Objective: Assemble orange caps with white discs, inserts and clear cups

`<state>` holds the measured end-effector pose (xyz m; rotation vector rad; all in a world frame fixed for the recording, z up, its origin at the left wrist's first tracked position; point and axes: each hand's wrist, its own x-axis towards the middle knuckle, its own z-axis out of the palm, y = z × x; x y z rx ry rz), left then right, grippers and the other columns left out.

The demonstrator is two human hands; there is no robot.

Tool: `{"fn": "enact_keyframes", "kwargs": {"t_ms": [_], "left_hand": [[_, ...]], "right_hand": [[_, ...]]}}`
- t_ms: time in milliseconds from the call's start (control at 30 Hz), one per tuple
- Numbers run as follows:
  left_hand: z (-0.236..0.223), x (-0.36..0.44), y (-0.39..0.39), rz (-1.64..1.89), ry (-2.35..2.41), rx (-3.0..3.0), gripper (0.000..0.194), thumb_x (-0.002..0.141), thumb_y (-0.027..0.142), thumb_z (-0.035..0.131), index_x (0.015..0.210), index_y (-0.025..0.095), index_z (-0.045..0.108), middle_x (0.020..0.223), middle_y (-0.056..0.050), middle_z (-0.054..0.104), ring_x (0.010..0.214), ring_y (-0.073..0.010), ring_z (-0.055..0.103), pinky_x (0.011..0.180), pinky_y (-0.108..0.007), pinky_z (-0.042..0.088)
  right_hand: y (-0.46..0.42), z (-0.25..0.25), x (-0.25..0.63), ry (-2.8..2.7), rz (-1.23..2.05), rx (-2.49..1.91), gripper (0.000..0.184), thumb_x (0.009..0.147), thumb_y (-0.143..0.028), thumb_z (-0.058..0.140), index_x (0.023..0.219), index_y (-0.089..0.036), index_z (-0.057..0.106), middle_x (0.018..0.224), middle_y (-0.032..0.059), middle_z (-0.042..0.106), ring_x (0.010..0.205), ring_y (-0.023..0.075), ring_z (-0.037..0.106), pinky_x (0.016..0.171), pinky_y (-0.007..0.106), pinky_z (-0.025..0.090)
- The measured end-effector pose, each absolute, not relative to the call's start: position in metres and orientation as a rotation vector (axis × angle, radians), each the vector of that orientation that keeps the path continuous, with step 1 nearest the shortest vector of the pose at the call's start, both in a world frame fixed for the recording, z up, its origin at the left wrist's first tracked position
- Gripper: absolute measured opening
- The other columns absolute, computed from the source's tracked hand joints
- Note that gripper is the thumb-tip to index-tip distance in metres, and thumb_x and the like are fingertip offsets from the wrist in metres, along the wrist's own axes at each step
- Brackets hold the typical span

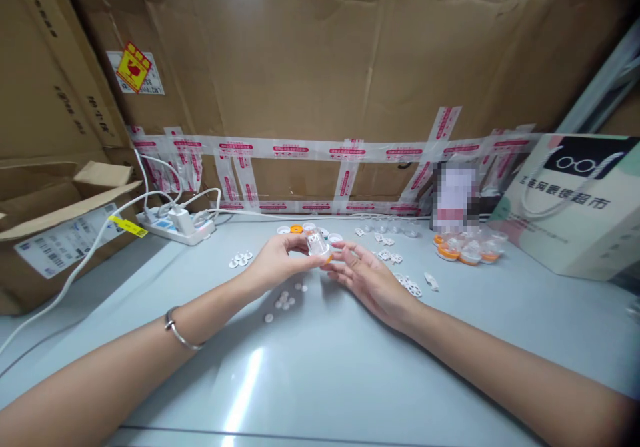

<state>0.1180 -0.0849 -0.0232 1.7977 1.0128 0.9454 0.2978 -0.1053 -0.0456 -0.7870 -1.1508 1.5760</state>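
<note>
My left hand (pixel 280 259) grips a small clear plastic dome (pixel 316 241) between thumb and fingers, above the table. A white part shows inside the dome, and a bit of orange is at its lower right edge. My right hand (pixel 367 277) is right beside the dome, fingers spread and fingertips close to the orange edge; whether they touch it I cannot tell. Behind the hands lie white rings and an orange ring (pixel 297 229). Small white discs (pixel 285 300) are scattered below my left hand. White wheel-like parts (pixel 411 287) lie beyond my right wrist.
White pieces (pixel 241 259) lie at left, near a power strip (pixel 183 227) with cables. Clear domes (pixel 395 227) line the back. Orange-and-white domed pieces (pixel 470 250) are grouped by a paper bag (pixel 565 207). An open carton (pixel 65 227) stands left; a large taped box (pixel 300 87) fills the back.
</note>
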Motion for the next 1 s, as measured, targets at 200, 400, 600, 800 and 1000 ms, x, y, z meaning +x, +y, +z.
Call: {"fn": "enact_keyframes", "kwargs": {"t_ms": [200, 400, 600, 800, 1000], "left_hand": [[-0.018, 0.119, -0.092, 0.925, 0.917, 1.755, 0.031, 0.073, 0.036, 0.065, 0.097, 0.017, 0.065, 0.1, -0.007, 0.067, 0.096, -0.0213, 0.059, 0.084, -0.033, 0.045], [-0.017, 0.124, -0.097, 0.983, 0.892, 1.733, 0.028, 0.074, 0.036, 0.064, 0.097, 0.019, 0.064, 0.102, -0.005, 0.065, 0.099, -0.0197, 0.057, 0.087, -0.032, 0.043], [-0.015, 0.126, -0.101, 1.006, 0.897, 1.72, 0.022, 0.076, 0.035, 0.063, 0.092, 0.02, 0.066, 0.105, -0.003, 0.063, 0.105, -0.0196, 0.053, 0.093, -0.032, 0.039], [-0.013, 0.127, -0.103, 0.961, 0.831, 1.69, 0.023, 0.077, 0.033, 0.061, 0.096, 0.021, 0.066, 0.11, -0.004, 0.062, 0.108, -0.0208, 0.052, 0.095, -0.033, 0.038], [-0.01, 0.126, -0.105, 0.937, 0.816, 1.685, 0.023, 0.077, 0.034, 0.061, 0.095, 0.02, 0.065, 0.109, -0.004, 0.063, 0.107, -0.0221, 0.054, 0.095, -0.035, 0.04]], "right_hand": [[-0.12, -0.04, 0.288, -0.984, 1.785, -0.68, 0.033, 0.071, -0.024, 0.07, 0.101, -0.018, 0.056, 0.087, 0.0009, 0.066, 0.089, 0.0114, 0.063, 0.097, 0.029, 0.041], [-0.118, -0.04, 0.288, -0.932, 1.818, -0.621, 0.018, 0.073, -0.024, 0.069, 0.088, -0.017, 0.065, 0.087, 0.0011, 0.066, 0.085, 0.0094, 0.062, 0.095, 0.024, 0.043], [-0.118, -0.045, 0.29, -0.905, 1.865, -0.579, 0.016, 0.074, -0.029, 0.068, 0.083, -0.016, 0.068, 0.083, 0.002, 0.068, 0.084, 0.0103, 0.063, 0.095, 0.025, 0.043], [-0.118, -0.045, 0.289, -0.912, 1.912, -0.554, 0.019, 0.074, -0.033, 0.067, 0.086, -0.018, 0.067, 0.088, 0.0028, 0.068, 0.087, 0.0112, 0.063, 0.094, 0.026, 0.044], [-0.119, -0.043, 0.289, -0.921, 1.919, -0.568, 0.021, 0.072, -0.033, 0.069, 0.087, -0.019, 0.066, 0.089, 0.0034, 0.068, 0.088, 0.0133, 0.064, 0.096, 0.029, 0.045]]}}
